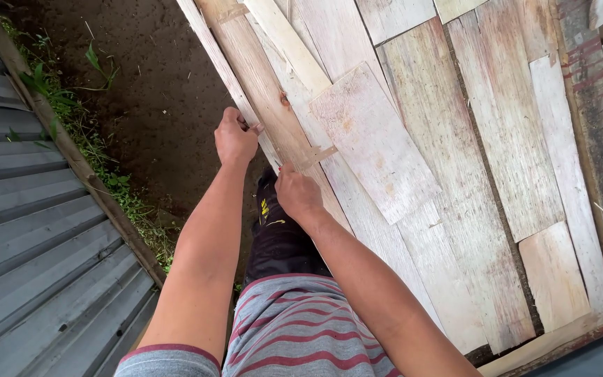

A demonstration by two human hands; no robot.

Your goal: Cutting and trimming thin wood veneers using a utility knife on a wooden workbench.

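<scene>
**Veneer strips laid out, one edge strip in hand**

Nearest the camera, the person's striped shirt and dark trousers fill the lower middle. From there both bare arms reach forward to the near edge of a wide bed of thin, pale wooden sheets.

The right hand (296, 192) presses down on a long narrow strip (273, 115) at the edge of the bed, fingers closed on it beside a small sliver of wood. The left hand (234, 137), a little further along, pinches the same strip's outer edge, grip clamped on the wood.

Judging from how things lie, most of the bed is already covered: broad sheets (455, 139) lie side by side and overlapping, with a shorter board (373, 143) lying across them. The edge strip looks like the piece not yet settled.

To the left lie dark soil (155, 91), a line of weeds and corrugated metal sheeting (29, 230).
</scene>
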